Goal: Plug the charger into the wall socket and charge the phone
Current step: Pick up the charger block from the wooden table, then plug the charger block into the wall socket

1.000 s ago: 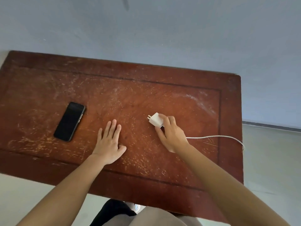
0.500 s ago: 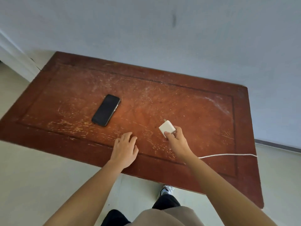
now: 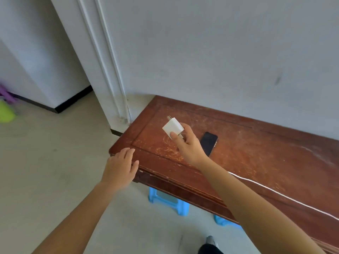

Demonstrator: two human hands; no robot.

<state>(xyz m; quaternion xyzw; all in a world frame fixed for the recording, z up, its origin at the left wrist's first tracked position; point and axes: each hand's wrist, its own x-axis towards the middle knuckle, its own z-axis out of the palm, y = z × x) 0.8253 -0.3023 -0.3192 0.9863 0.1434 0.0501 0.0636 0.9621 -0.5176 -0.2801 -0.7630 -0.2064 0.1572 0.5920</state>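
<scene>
Your right hand point(image 3: 187, 143) pinches the charger point(image 3: 172, 127) above the table point(image 3: 256, 143), left of the phone point(image 3: 208, 143); your left hand point(image 3: 120, 169), fingers loosely spread, hovers at the table's corner.

Quick count: two hands, left hand point(image 3: 120, 168) lower middle of the frame and right hand point(image 3: 187, 143) at center. One white charger point(image 3: 172, 127), with one white cable point(image 3: 286, 196) running off lower right. One black phone point(image 3: 209, 143) right of center. One wooden table point(image 3: 256, 147). Two bits of blue stool point(image 3: 168, 200) show under it, can't tell if that's one or two. One green thing point(image 3: 6, 113) at the left edge, blurry.
</scene>
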